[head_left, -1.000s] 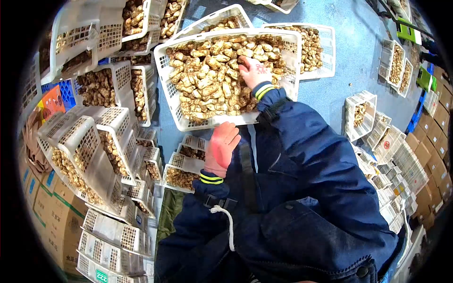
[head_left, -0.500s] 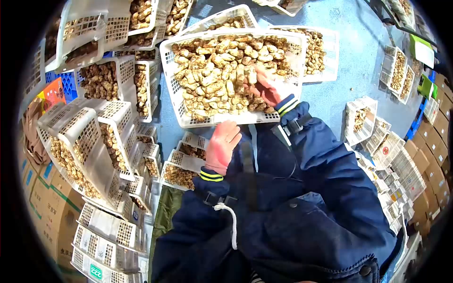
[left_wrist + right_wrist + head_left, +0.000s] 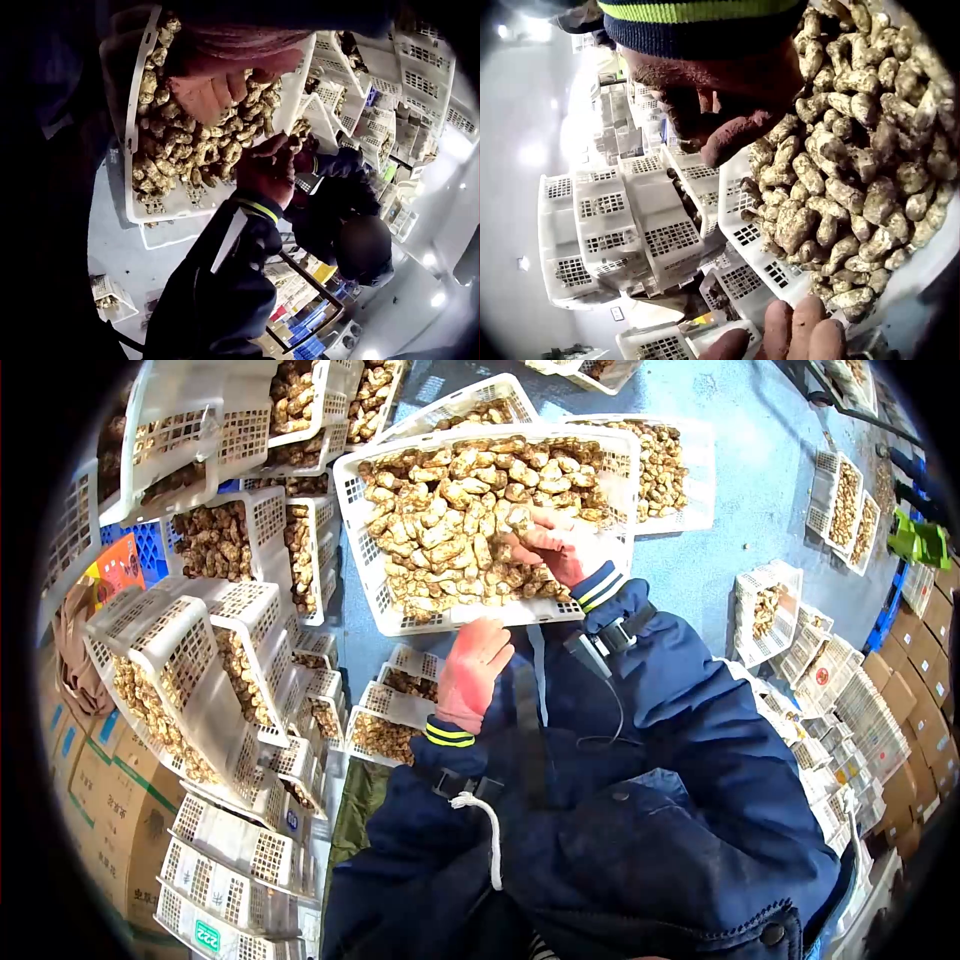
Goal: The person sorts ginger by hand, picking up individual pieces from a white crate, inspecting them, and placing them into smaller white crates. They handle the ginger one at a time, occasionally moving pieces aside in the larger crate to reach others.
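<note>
MOVED: right grip pulled back to the near-right corner of the basket | clamped on mushrooms, heap just ahead-left | left grip props near rim, curl unclear | RISK: tilted basket slips, heap spills

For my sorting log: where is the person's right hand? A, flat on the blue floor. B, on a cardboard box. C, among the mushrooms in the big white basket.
C: the right hand is on the mushrooms inside the white basket, fingers curled round some.
</note>
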Action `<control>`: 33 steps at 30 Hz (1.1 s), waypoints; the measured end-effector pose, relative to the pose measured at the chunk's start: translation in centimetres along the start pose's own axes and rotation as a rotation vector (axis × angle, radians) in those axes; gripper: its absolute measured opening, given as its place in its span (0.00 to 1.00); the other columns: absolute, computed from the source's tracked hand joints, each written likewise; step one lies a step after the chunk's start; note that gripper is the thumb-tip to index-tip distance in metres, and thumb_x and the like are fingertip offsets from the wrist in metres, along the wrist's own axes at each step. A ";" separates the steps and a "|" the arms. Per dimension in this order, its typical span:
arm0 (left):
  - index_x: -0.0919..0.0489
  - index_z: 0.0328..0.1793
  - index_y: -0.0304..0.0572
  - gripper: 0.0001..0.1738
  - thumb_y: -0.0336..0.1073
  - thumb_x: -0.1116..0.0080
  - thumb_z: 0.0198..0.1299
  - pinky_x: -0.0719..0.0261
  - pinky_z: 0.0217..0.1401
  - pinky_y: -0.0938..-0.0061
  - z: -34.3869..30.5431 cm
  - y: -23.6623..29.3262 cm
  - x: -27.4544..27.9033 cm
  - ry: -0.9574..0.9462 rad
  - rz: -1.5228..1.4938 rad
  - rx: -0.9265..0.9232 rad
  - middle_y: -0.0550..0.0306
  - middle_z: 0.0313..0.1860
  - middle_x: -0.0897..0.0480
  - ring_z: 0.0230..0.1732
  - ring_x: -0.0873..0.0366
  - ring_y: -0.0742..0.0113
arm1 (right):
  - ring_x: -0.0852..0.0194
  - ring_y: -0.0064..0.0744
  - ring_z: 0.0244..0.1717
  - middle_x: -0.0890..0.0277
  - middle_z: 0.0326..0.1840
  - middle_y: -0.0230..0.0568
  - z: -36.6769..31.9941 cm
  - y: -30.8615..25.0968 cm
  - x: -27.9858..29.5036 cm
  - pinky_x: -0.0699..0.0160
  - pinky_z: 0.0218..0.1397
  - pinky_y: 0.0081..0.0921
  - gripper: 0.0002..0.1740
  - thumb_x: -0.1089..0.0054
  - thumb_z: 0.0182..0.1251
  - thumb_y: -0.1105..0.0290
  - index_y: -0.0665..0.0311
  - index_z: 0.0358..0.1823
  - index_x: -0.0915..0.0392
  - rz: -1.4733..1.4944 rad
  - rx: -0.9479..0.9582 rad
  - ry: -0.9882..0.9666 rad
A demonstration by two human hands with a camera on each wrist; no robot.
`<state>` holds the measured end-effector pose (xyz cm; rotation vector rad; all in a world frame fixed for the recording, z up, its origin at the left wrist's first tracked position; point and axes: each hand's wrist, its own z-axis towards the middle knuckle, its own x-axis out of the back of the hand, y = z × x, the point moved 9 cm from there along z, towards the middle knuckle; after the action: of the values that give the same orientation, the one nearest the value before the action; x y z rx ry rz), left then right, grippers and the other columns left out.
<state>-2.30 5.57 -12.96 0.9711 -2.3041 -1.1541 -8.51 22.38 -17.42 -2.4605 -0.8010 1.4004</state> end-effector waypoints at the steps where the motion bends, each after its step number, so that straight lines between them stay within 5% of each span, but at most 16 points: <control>1: 0.35 0.58 0.31 0.20 0.29 0.60 0.59 0.31 0.60 0.71 -0.1 -0.5 -0.1 0.020 -0.107 0.030 0.46 0.56 0.29 0.57 0.30 0.60 | 0.32 0.27 0.29 0.39 0.17 0.24 -0.4 0.3 0.2 0.34 0.44 0.23 0.15 0.49 0.61 0.66 0.68 0.45 0.31 0.001 0.000 0.002; 3: 0.35 0.58 0.31 0.20 0.30 0.60 0.59 0.31 0.59 0.72 0.0 -0.9 0.1 0.038 -0.216 0.059 0.47 0.56 0.29 0.57 0.31 0.61 | 0.31 0.27 0.26 0.32 0.22 0.28 -1.7 -0.3 0.1 0.33 0.37 0.22 0.23 0.47 0.60 0.64 0.72 0.53 0.32 -0.126 0.028 0.118; 4: 0.39 0.61 0.34 0.22 0.34 0.62 0.62 0.38 0.64 0.65 -0.1 -1.0 -0.3 -0.051 -0.347 0.087 0.46 0.61 0.34 0.62 0.36 0.56 | 0.25 0.32 0.32 0.26 0.29 0.35 -1.4 2.6 2.7 0.29 0.36 0.21 0.28 0.44 0.56 0.67 0.73 0.58 0.36 0.111 -0.014 -0.011; 6: 0.42 0.65 0.38 0.23 0.39 0.64 0.65 0.45 0.68 0.59 -0.2 -0.6 -0.9 -0.140 -0.478 0.115 0.46 0.65 0.39 0.66 0.42 0.52 | 0.23 0.35 0.35 0.25 0.33 0.39 -2.1 3.3 1.1 0.29 0.36 0.19 0.26 0.45 0.54 0.73 0.73 0.56 0.34 0.091 -0.145 -0.021; 7: 0.42 0.65 0.40 0.23 0.39 0.64 0.65 0.45 0.68 0.58 -0.1 -0.3 -0.8 -0.121 -0.545 0.106 0.47 0.65 0.39 0.67 0.42 0.52 | 0.24 0.34 0.36 0.25 0.34 0.42 -3.2 4.1 2.1 0.29 0.38 0.20 0.26 0.49 0.52 0.79 0.73 0.57 0.34 -0.032 -0.250 0.253; 8: 0.42 0.65 0.42 0.23 0.39 0.64 0.65 0.45 0.68 0.57 0.0 0.1 -0.8 -0.101 -0.611 0.095 0.47 0.66 0.40 0.67 0.43 0.52 | 0.25 0.32 0.37 0.24 0.34 0.40 -3.1 4.9 1.5 0.28 0.39 0.24 0.25 0.50 0.52 0.79 0.69 0.56 0.32 -0.134 -0.203 0.154; 10: 0.42 0.66 0.47 0.24 0.41 0.64 0.65 0.45 0.68 0.56 0.7 1.3 -1.0 -0.077 -0.417 0.050 0.49 0.67 0.41 0.68 0.44 0.53 | 0.25 0.36 0.38 0.25 0.34 0.42 -4.0 3.2 -1.3 0.28 0.41 0.30 0.25 0.48 0.51 0.76 0.65 0.55 0.31 -0.985 0.012 0.131; 12: 0.40 0.66 0.49 0.23 0.43 0.62 0.66 0.44 0.67 0.57 0.8 1.0 -0.8 0.193 -1.149 0.283 0.50 0.65 0.39 0.67 0.43 0.55 | 0.27 0.44 0.39 0.26 0.36 0.45 -5.4 3.2 -5.0 0.29 0.43 0.32 0.25 0.45 0.49 0.72 0.63 0.53 0.30 -1.413 0.224 0.039; 14: 0.40 0.65 0.46 0.22 0.42 0.63 0.68 0.39 0.64 0.59 0.7 -1.5 -0.6 0.218 -1.355 0.220 0.52 0.59 0.34 0.60 0.37 0.58 | 0.27 0.47 0.38 0.26 0.35 0.47 -7.0 1.8 -7.9 0.28 0.42 0.33 0.24 0.44 0.48 0.70 0.64 0.51 0.30 -1.420 0.423 -0.053; 16: 0.37 0.64 0.47 0.20 0.39 0.57 0.66 0.38 0.63 0.61 0.6 -2.3 0.2 0.187 -1.373 0.207 0.52 0.57 0.32 0.57 0.34 0.58 | 0.27 0.44 0.35 0.27 0.33 0.47 -6.8 0.3 -7.0 0.27 0.40 0.30 0.24 0.44 0.50 0.69 0.65 0.51 0.30 -1.192 0.358 -0.026; 18: 0.35 0.62 0.45 0.21 0.34 0.52 0.63 0.34 0.60 0.63 0.4 -1.1 0.6 0.272 -1.270 0.280 0.53 0.53 0.29 0.54 0.32 0.59 | 0.25 0.38 0.37 0.24 0.36 0.45 -5.8 -1.3 -3.0 0.27 0.44 0.26 0.18 0.47 0.54 0.71 0.63 0.49 0.27 -1.172 0.072 0.151; 21: 0.33 0.60 0.41 0.20 0.31 0.50 0.61 0.28 0.52 0.66 0.7 0.3 1.0 0.249 -1.380 0.202 0.54 0.49 0.26 0.50 0.29 0.62 | 0.28 0.22 0.39 0.23 0.39 0.38 -4.1 -1.1 8.2 0.29 0.45 0.19 0.16 0.52 0.59 0.75 0.67 0.50 0.27 -0.804 0.164 0.472; 26: 0.32 0.58 0.41 0.19 0.35 0.49 0.60 0.30 0.53 0.66 0.8 -0.1 1.3 0.209 -1.280 0.173 0.60 0.55 0.27 0.51 0.30 0.67 | 0.27 0.40 0.47 0.25 0.46 0.49 -1.3 -1.4 16.4 0.31 0.52 0.29 0.22 0.51 0.55 0.73 0.65 0.54 0.31 -1.474 0.012 0.721; 27: 0.32 0.58 0.42 0.20 0.36 0.49 0.60 0.30 0.54 0.66 1.1 0.8 0.9 0.134 -1.287 0.165 0.60 0.53 0.27 0.51 0.30 0.67 | 0.29 0.47 0.51 0.28 0.51 0.52 -0.7 -0.7 16.6 0.32 0.55 0.33 0.26 0.49 0.54 0.72 0.62 0.59 0.36 -1.531 -0.219 0.740; 28: 0.32 0.59 0.43 0.20 0.36 0.49 0.60 0.30 0.54 0.66 1.3 1.8 0.5 0.059 -1.293 0.157 0.61 0.52 0.26 0.51 0.30 0.67 | 0.31 0.48 0.53 0.30 0.53 0.52 0.2 -1.0 15.4 0.33 0.56 0.33 0.30 0.46 0.53 0.70 0.61 0.60 0.38 -1.577 -0.086 0.680; 33: 0.35 0.61 0.49 0.22 0.31 0.47 0.59 0.34 0.59 0.62 1.5 2.5 0.7 0.111 -1.377 0.144 0.55 0.53 0.27 0.52 0.30 0.61 | 0.31 0.44 0.54 0.29 0.52 0.51 1.2 -0.7 17.4 0.32 0.56 0.33 0.30 0.42 0.51 0.65 0.59 0.58 0.36 -1.560 -0.236 0.708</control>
<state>-4.75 6.92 -11.82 2.7445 -1.4331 -1.2246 -2.80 32.36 -30.53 -1.3030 -1.9471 -0.1225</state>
